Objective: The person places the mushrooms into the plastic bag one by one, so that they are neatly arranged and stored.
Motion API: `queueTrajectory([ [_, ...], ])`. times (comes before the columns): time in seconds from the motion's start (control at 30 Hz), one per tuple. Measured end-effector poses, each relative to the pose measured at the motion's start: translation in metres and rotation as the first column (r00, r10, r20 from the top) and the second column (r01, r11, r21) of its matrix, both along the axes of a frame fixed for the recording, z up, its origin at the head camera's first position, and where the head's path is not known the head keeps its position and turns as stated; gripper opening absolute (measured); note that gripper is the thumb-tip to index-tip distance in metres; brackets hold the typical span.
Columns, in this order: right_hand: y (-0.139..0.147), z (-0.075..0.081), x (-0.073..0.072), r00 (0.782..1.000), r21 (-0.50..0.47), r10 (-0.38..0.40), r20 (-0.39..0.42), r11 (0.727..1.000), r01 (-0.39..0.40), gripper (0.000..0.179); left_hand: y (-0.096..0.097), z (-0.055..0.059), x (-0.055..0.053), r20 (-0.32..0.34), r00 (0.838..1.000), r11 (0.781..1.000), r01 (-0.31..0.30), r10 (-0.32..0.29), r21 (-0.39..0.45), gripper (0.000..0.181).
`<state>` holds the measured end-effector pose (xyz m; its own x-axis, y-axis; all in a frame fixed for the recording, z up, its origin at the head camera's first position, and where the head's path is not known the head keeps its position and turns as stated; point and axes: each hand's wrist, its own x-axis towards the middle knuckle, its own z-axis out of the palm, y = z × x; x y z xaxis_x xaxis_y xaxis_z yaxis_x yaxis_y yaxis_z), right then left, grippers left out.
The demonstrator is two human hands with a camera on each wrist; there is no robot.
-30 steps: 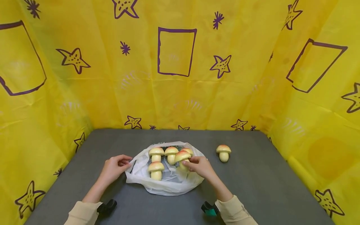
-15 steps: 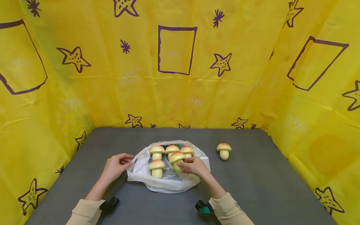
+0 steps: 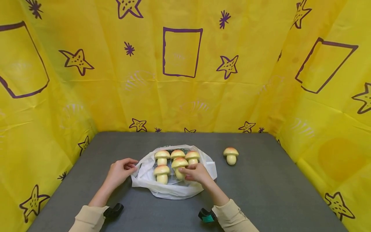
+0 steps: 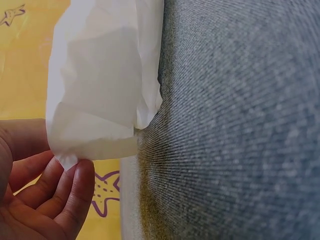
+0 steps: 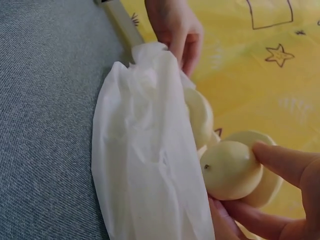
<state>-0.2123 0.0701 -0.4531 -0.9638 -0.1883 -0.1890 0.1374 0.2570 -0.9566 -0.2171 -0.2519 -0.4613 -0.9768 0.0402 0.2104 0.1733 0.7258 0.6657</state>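
A white plastic bag [image 3: 174, 192] lies spread open on the grey table, its mouth upward. My left hand [image 3: 120, 172] pinches its left rim; in the left wrist view a corner of the bag [image 4: 95, 90] sits between thumb and fingers. My right hand [image 3: 198, 174] grips a toy mushroom [image 3: 178, 163] by its pale stem, over the front middle of the bag opening. The right wrist view shows thumb and fingers round that stem [image 5: 230, 172]. Several like mushrooms with orange-topped yellow caps lie in the bag, among them a front left one [image 3: 162, 174] and a back right one [image 3: 192, 155].
One more mushroom [image 3: 231, 156] lies on the table [image 3: 255, 180] to the right of the bag. Yellow cloth walls [image 3: 185, 103] with purple stars and frames enclose the table at the back and both sides.
My right hand has carried its mushroom left, from the bag's right side to the middle, uncovering the mushroom at the back right. The left hand has stayed at the rim.
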Motion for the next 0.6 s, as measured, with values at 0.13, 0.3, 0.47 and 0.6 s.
queueTrajectory([
  [0.13, -0.001, -0.003, 0.002, 1.000, 0.017, 0.017, 0.007, 1.000, -0.017, 0.033, -0.001, 0.000, 0.000, 0.000, 1.000, 1.000, -0.002, 0.002, -0.005, 0.020],
  [0.3, -0.003, -0.007, 0.004, 0.999, 0.043, 0.036, -0.010, 0.998, -0.036, 0.034, -0.002, 0.000, 0.001, -0.001, 1.000, 1.000, 0.000, 0.000, -0.004, 0.020],
  [0.47, -0.005, -0.013, 0.007, 0.998, 0.086, 0.055, -0.034, 0.995, -0.052, 0.033, -0.002, -0.001, 0.000, -0.001, 1.000, 1.000, 0.002, -0.002, -0.009, 0.020],
  [0.6, -0.006, -0.014, 0.009, 0.998, 0.110, 0.055, -0.034, 0.993, -0.051, 0.032, -0.002, -0.001, 0.001, 0.005, 1.000, 1.000, 0.003, -0.003, -0.007, 0.020],
])
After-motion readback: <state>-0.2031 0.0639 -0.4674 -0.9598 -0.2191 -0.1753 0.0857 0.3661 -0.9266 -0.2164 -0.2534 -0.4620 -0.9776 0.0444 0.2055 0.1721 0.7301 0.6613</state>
